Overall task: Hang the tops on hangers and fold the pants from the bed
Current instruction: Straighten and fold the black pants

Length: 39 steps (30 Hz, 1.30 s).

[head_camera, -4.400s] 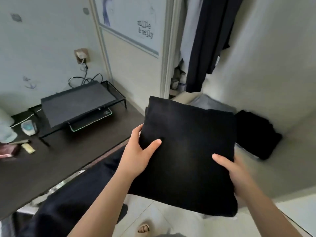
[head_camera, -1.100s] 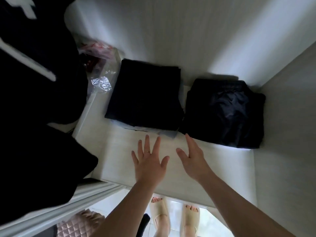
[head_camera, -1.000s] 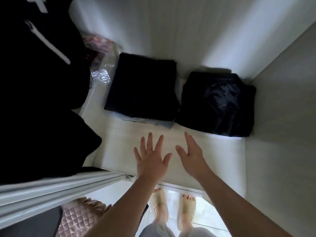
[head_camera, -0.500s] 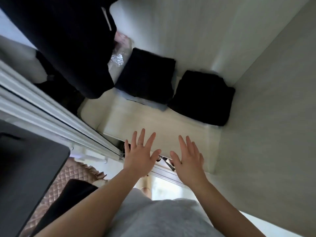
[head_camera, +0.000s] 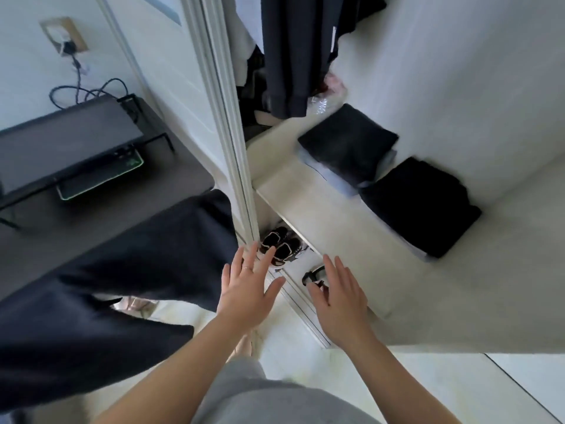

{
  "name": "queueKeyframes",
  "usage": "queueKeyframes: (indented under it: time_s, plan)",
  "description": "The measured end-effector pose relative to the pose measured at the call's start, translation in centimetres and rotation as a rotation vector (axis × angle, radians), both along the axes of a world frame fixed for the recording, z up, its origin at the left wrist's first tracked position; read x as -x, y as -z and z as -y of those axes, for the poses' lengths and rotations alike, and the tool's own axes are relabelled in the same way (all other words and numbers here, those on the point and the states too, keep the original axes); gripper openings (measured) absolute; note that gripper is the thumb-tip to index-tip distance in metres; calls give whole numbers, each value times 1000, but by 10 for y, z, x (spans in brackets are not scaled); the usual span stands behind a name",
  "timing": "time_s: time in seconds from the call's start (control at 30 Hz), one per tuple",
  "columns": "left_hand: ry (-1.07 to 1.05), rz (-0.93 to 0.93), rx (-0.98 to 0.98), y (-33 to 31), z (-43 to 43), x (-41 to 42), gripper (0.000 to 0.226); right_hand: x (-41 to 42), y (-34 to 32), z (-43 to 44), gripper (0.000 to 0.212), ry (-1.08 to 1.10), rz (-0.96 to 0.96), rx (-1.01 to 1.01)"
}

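Folded pants (head_camera: 348, 143) lay on the closet shelf (head_camera: 336, 228) at two o'clock; left hand (head_camera: 246, 293) and right hand (head_camera: 342, 304) hovered apart, fingers spread, empty; table (head_camera: 171, 180) at nine o'clock.

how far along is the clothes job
Done: the left folded pile and right folded pile sit on the wardrobe shelf; a dark top hangs above. In hand: nothing; left hand and right hand are open, empty. Remaining: the dark garment by the desk looks unfolded.

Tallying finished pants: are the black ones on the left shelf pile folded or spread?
Folded. The pants lie as a compact rectangle atop a grey garment on the shelf.
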State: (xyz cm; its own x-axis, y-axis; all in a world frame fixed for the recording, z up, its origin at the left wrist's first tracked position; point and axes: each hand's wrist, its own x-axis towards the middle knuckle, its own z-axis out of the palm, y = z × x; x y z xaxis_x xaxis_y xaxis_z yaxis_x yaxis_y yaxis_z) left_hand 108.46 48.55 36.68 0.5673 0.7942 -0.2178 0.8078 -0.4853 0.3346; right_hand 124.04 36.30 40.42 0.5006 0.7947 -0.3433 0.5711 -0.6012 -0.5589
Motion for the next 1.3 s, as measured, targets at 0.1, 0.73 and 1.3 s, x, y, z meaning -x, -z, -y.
queueKeyframes:
  time_s: [0.1, 0.73, 1.3]
  plan:
    - [-111, -6, -11, -9, 14, 33, 67, 24, -5, -2, 65, -131, 7, -34]
    - [-1069, 78, -132, -48, 216, 401, 68, 378, -42, 31, 67, -1062, -40, -225]
    - [-1976, 59, -11, -8, 620, 657, 67, 737, 2, 291, 68, -1872, -12, -25]
